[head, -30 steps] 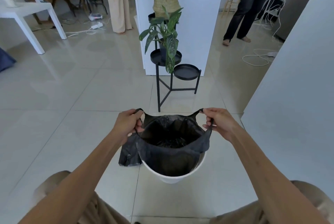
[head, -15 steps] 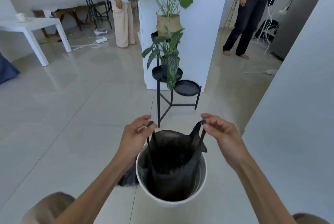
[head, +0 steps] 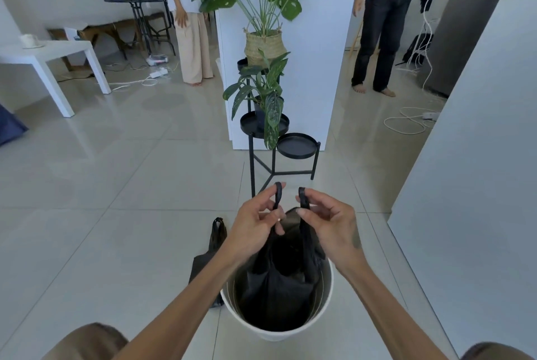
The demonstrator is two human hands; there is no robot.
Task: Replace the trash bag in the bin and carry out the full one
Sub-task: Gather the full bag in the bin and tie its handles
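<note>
Black plastic fills the round white bin (head: 290, 335): the full trash bag (head: 276, 287) sits inside it, with its top drawn up above the rim. The left hand (head: 255, 226) pinches one handle loop (head: 278, 194) between thumb and fingers, the remaining fingers loosely curled. The right hand (head: 331, 223) pinches the other handle loop (head: 302, 198) the same way. Both loops stand upright, near each other but apart. The left forearm crosses the bin's left rim and hides part of a spare black bag (head: 218, 231) lying on the floor tiles just beside the bin.

Straight beyond the bin stands a black metal plant stand (head: 252, 167) with round trays and a leafy pot. A woven basket planter (head: 263, 47) sits higher, against a white counter (head: 313, 68). One person in beige trousers (head: 193, 48) stands left of the counter and another in dark trousers (head: 377, 39) stands right of it. A white side table (head: 49, 54) with a cup (head: 29, 40) stands far left. A white cable (head: 406, 124) coils on the floor at right, near a tall white panel (head: 479, 156).
</note>
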